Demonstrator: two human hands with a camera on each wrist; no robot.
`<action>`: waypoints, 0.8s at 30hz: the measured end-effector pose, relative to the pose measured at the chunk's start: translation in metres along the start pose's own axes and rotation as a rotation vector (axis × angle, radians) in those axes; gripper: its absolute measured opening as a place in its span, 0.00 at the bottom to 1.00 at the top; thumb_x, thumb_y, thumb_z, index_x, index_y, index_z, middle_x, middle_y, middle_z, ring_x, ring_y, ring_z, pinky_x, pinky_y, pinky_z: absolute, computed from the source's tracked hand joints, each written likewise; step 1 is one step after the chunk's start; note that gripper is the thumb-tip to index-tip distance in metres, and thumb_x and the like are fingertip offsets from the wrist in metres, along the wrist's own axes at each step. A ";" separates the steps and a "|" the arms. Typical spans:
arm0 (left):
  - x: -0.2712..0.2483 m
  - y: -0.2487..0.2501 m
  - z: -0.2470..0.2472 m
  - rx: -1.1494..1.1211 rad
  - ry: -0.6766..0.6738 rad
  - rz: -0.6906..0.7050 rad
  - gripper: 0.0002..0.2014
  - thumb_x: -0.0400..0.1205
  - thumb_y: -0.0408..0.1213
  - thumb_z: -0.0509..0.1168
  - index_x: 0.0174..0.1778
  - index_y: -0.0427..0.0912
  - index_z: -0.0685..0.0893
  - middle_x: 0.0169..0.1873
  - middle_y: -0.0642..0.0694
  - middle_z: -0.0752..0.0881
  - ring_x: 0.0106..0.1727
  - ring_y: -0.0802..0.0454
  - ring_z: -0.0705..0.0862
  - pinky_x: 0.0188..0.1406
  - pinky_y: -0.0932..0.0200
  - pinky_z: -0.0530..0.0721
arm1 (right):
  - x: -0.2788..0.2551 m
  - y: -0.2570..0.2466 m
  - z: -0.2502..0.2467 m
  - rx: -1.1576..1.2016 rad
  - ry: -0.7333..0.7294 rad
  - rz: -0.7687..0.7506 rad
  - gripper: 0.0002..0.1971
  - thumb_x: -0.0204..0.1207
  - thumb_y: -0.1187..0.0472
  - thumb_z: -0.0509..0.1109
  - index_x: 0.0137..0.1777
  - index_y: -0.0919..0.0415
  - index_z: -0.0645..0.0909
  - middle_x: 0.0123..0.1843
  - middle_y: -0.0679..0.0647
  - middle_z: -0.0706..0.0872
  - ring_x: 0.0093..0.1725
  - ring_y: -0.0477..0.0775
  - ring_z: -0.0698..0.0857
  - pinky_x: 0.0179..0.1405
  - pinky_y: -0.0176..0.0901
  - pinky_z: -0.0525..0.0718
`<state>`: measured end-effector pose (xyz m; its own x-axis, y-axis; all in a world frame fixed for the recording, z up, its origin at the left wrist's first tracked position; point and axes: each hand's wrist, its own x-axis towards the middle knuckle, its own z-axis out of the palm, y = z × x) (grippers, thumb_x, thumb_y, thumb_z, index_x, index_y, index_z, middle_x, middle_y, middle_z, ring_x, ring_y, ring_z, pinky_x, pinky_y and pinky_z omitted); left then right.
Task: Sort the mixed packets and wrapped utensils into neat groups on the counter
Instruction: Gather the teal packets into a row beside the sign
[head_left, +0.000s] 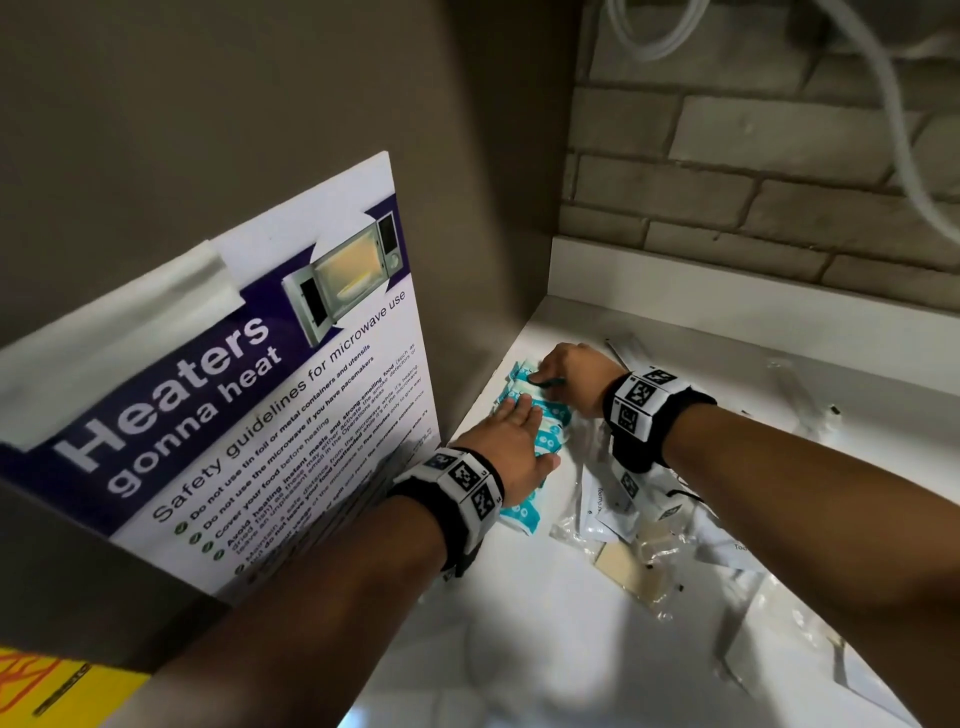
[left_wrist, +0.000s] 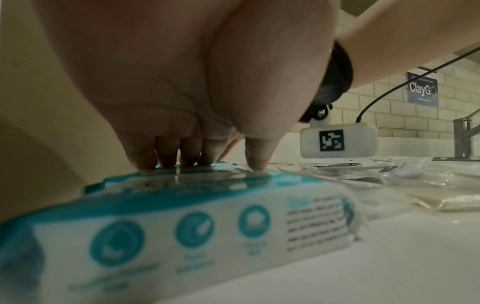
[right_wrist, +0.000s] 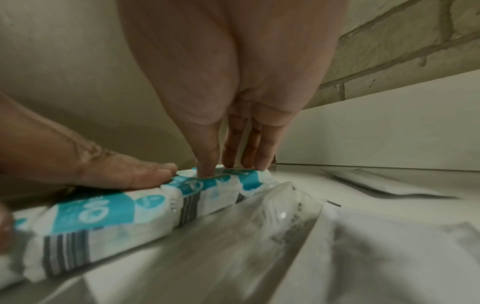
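the left hand (head_left: 511, 447) lies flat, fingers straight and together, pressing down on a row of teal-and-white packets (head_left: 540, 441) that runs along the worktop (head_left: 519, 623) edge against the grey side wall (head_left: 467, 260); in the left wrist view its fingertips (left_wrist: 145, 164) touch the top face of the nearest packet (left_wrist: 182, 216); the left grip is open, nothing curled round anything; the right hand (head_left: 571, 376) sits at the far end of the same row, toward 12 o'clock from the left hand, its fingers pointing down; in the right wrist view the right fingertips (right_wrist: 207, 170) press straight onto the packets (right_wrist: 103, 216) with the left hand (right_wrist: 91, 164) flat beside them; the right grip is open too, fingers extended, holding nothing; the row hugs the wall at 9 o'clock, with no room on that side; at 3 o'clock of the row, loose clear-wrapped utensils (head_left: 639, 551) and white sachets (head_left: 608, 512) lie scattered and overlapping, some touching the packets; more clear wrappers (head_left: 800, 395) lie near the white backsplash (head_left: 727, 280) at 1 o'clock; bare worktop opens toward 6 o'clock, near the forearms; a microwave safety poster (head_left: 291, 374) hangs on the side wall at 9 o'clock.
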<state>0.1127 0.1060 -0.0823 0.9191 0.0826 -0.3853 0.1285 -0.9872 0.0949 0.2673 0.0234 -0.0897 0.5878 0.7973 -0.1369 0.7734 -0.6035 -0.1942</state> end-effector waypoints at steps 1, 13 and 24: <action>0.000 0.000 0.000 -0.002 0.007 0.000 0.35 0.88 0.56 0.45 0.86 0.39 0.43 0.86 0.43 0.42 0.86 0.48 0.41 0.85 0.52 0.44 | 0.000 0.000 0.000 0.003 -0.002 0.012 0.19 0.79 0.56 0.68 0.70 0.54 0.81 0.69 0.55 0.83 0.70 0.60 0.78 0.70 0.44 0.72; 0.000 -0.001 -0.001 0.002 -0.013 -0.001 0.36 0.88 0.57 0.45 0.86 0.40 0.42 0.86 0.45 0.41 0.86 0.49 0.41 0.85 0.51 0.46 | -0.002 -0.003 -0.003 0.034 0.018 0.025 0.18 0.79 0.56 0.69 0.68 0.54 0.83 0.67 0.53 0.85 0.68 0.58 0.80 0.69 0.45 0.76; -0.049 -0.003 0.018 -0.102 0.045 0.072 0.34 0.88 0.53 0.50 0.86 0.39 0.49 0.86 0.41 0.46 0.87 0.46 0.44 0.84 0.53 0.45 | -0.033 -0.030 -0.008 0.031 -0.003 -0.076 0.20 0.77 0.58 0.70 0.69 0.53 0.82 0.68 0.56 0.81 0.68 0.59 0.78 0.70 0.46 0.75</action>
<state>0.0603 0.1028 -0.0798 0.9428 0.0203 -0.3327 0.0966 -0.9719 0.2144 0.2262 0.0149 -0.0712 0.5266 0.8410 -0.1239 0.8082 -0.5405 -0.2338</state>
